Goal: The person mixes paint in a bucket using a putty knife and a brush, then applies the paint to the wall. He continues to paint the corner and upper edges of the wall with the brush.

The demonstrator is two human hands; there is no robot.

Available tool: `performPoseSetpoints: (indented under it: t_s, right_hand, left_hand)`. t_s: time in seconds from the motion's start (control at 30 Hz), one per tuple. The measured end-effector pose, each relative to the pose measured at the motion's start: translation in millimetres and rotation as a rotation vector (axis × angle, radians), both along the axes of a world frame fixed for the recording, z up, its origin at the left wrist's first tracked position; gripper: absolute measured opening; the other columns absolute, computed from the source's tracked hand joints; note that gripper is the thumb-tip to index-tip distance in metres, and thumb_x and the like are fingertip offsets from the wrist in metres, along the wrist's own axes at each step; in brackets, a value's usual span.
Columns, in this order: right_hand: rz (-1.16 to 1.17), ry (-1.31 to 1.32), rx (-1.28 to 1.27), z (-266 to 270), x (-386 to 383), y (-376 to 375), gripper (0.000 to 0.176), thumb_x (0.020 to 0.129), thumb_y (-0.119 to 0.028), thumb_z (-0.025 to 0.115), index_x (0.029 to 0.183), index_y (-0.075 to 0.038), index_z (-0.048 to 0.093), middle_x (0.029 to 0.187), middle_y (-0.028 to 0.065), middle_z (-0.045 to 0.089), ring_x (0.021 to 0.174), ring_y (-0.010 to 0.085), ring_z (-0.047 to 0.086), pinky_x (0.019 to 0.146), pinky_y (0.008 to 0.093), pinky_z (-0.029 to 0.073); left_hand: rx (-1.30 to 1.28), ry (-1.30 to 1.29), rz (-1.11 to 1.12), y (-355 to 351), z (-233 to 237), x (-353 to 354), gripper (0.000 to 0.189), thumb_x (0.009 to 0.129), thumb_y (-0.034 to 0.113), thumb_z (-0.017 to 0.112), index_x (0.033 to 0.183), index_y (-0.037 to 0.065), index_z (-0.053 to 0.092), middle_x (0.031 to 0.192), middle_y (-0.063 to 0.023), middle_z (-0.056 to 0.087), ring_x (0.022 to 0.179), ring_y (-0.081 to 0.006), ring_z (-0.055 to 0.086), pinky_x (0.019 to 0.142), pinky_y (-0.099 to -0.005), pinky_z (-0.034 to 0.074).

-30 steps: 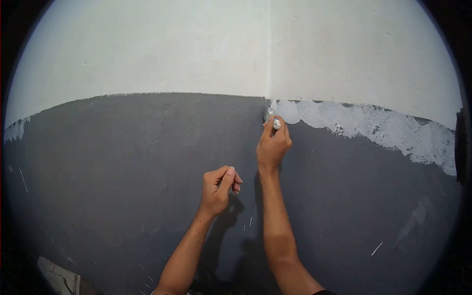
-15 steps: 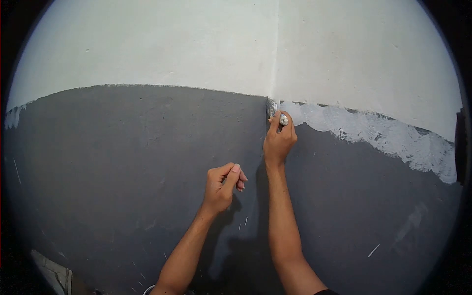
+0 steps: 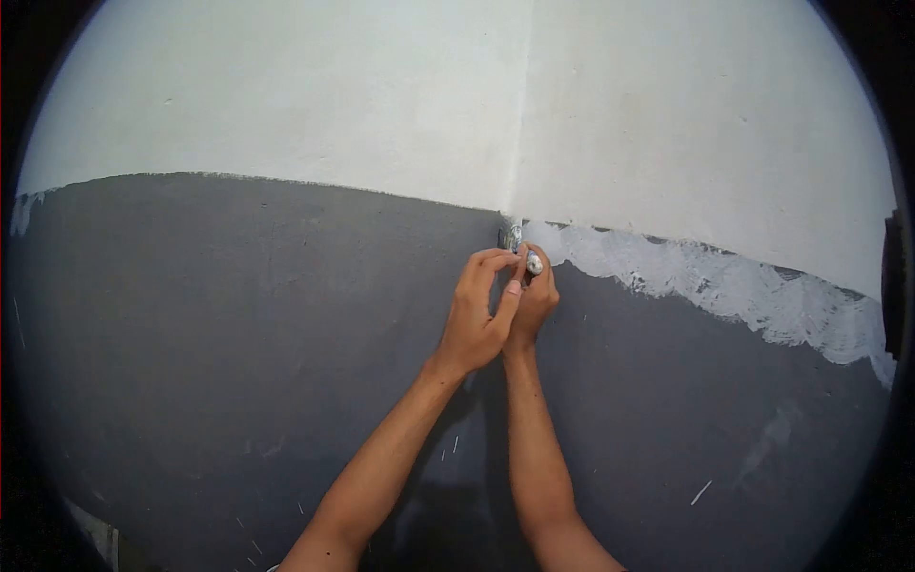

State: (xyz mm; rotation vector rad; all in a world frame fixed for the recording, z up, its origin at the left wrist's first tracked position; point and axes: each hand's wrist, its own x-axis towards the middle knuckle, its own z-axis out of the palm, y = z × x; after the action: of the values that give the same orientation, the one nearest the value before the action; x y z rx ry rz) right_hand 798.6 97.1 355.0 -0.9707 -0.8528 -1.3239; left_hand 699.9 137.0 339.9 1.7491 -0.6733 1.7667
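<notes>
My right hand (image 3: pixel 531 305) is closed around a paintbrush (image 3: pixel 535 264) at the wall corner. The rounded end of its white-smeared handle points towards me. Its bristles sit at the corner, just below the line where white paint meets grey, partly hidden by my fingers. Close against the right hand is my left hand (image 3: pixel 477 313), its thumb and index finger curved and apart, fingertips right by the brush. Fresh white paint (image 3: pixel 705 281) runs in a wavy band along the top of the grey on the right wall.
Two walls meet at a vertical corner, with white paint (image 3: pixel 286 95) above and dark grey paint (image 3: pixel 238 334) below. White drips mark the grey. A pale object (image 3: pixel 95 534) stands at the lower left, and a dark edge (image 3: pixel 894 286) borders the far right.
My left hand has risen from lower left to the right hand and brush, its fingers spreading from a closed curl. The view has shifted slightly; the right hand stays at the corner.
</notes>
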Motion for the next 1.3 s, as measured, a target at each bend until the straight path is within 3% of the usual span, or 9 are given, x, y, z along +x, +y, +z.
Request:
performPoseSetpoints:
  t_s: [0.17,0.53,1.03,1.13,1.3]
  right_hand:
    - [0.01,-0.039,-0.019,-2.4,4.3,6.0,0.02,0.097,-0.01,0.059,0.113,0.002,0.063,0.096,0.0167,0.069,0.083,0.0306,0.07,0.066,0.038,0.056]
    - [0.058,-0.006,-0.042,-1.0,-7.1,-8.7,0.021,0.096,-0.013,0.058,0.111,0.001,0.061,0.099,0.018,0.067,0.086,0.0367,0.068,0.071,0.043,0.055]
    - [0.04,-0.067,-0.087,8.0,6.3,-4.7,0.02,0.097,-0.013,0.056,0.11,0.003,0.058,0.095,0.0189,0.065,0.082,0.0364,0.066,0.068,0.0435,0.053]
    - [0.077,-0.076,-0.033,5.5,6.6,-3.1,0.015,0.096,-0.011,0.058,0.103,0.002,0.061,0.088,0.0148,0.067,0.072,0.0305,0.065,0.062,0.0408,0.05]
    - [0.053,-0.024,-0.083,1.9,-4.8,-15.2,0.017,0.096,-0.013,0.057,0.105,0.002,0.06,0.091,0.0169,0.067,0.079,0.0341,0.066,0.066,0.0417,0.052]
  left_hand:
    - [0.028,-0.015,0.013,-0.5,11.4,25.1,0.036,0.095,0.016,0.054,0.127,-0.002,0.055,0.132,-0.0221,0.053,0.124,-0.0367,0.053,0.108,-0.0444,0.04]
    - [0.036,0.017,-0.051,-12.6,11.6,25.6,0.039,0.097,0.019,0.053,0.129,-0.004,0.054,0.136,-0.0233,0.048,0.126,-0.0385,0.052,0.108,-0.0446,0.041]
    - [-0.015,0.008,-0.037,-14.1,15.8,32.3,0.039,0.098,0.021,0.053,0.13,-0.002,0.053,0.136,-0.024,0.049,0.126,-0.0381,0.05,0.109,-0.0451,0.038]
    - [-0.04,0.029,-0.049,-14.3,11.3,35.8,0.039,0.099,0.021,0.053,0.13,-0.003,0.053,0.136,-0.024,0.049,0.126,-0.0379,0.05,0.109,-0.0449,0.038]
    - [-0.007,0.022,-0.05,-16.8,8.4,29.9,0.042,0.1,0.024,0.052,0.131,-0.005,0.053,0.138,-0.0257,0.045,0.128,-0.0405,0.049,0.108,-0.0462,0.04]
